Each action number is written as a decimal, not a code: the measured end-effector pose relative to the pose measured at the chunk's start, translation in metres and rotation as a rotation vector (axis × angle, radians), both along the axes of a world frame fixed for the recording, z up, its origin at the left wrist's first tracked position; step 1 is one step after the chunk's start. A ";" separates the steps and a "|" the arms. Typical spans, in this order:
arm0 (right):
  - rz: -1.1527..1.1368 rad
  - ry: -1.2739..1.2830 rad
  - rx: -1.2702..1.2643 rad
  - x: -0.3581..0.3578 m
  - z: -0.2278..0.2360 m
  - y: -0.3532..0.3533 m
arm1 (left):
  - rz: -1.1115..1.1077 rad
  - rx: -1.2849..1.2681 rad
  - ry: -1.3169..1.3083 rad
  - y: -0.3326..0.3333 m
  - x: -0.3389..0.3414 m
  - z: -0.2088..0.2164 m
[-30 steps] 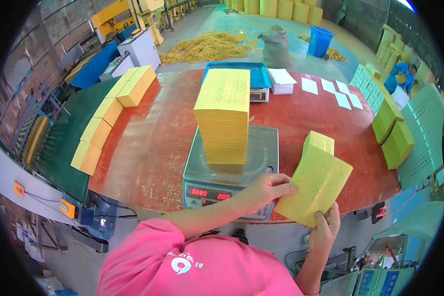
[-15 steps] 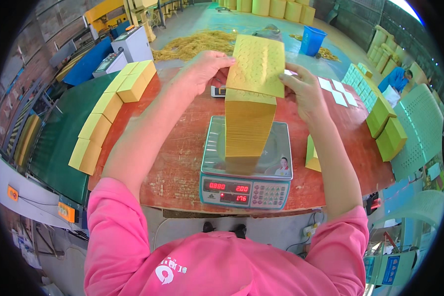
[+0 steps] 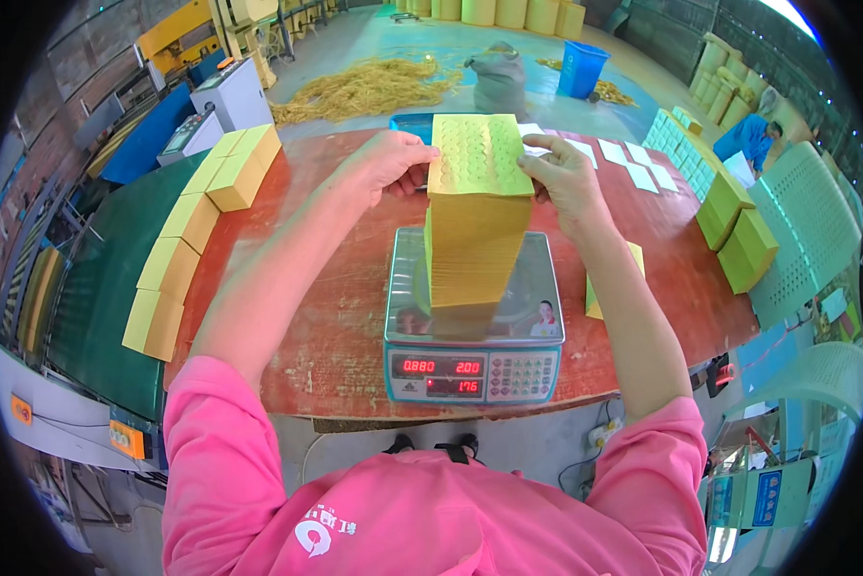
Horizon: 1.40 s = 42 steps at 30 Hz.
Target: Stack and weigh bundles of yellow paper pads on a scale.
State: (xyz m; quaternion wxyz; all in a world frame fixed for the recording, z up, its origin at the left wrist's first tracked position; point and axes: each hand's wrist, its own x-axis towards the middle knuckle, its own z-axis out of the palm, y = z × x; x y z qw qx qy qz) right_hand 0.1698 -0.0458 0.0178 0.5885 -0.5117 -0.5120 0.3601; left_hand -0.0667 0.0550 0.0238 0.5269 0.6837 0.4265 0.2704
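Observation:
A tall stack of yellow paper (image 3: 475,254) stands on the steel pan of a digital scale (image 3: 541,331) with a lit red display. On top of the stack lies a yellow paper sheet (image 3: 479,154) embossed with rows of round marks. My left hand (image 3: 390,165) pinches the sheet's left edge between thumb and fingers. The opposite edge is pinched by my right hand (image 3: 564,182). The sheet seems to rest on the stack, though its far edge hides any gap there.
Yellow paper stacks (image 3: 190,221) line the table's left side beside a green conveyor (image 3: 95,278). Another small stack (image 3: 635,257) sits right of the scale, partly behind my forearm. White cards (image 3: 640,177) lie at the back right. A person (image 3: 753,144) in blue works beyond the table.
Both hands have lowered the embossed sheet onto the stack, and it now sits flatter and squarer to it. The whole view has shifted slightly. The scale's display reads the same.

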 end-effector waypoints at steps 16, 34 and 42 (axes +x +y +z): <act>-0.055 -0.130 0.022 0.010 -0.019 0.007 | 0.016 0.075 0.059 -0.001 0.007 -0.004; -0.267 0.108 -0.086 0.087 -0.098 -0.044 | 0.627 0.590 0.555 -0.095 -0.237 -0.314; -0.393 0.052 -0.068 0.089 -0.172 -0.097 | 0.583 0.627 0.957 -0.192 -0.220 -0.309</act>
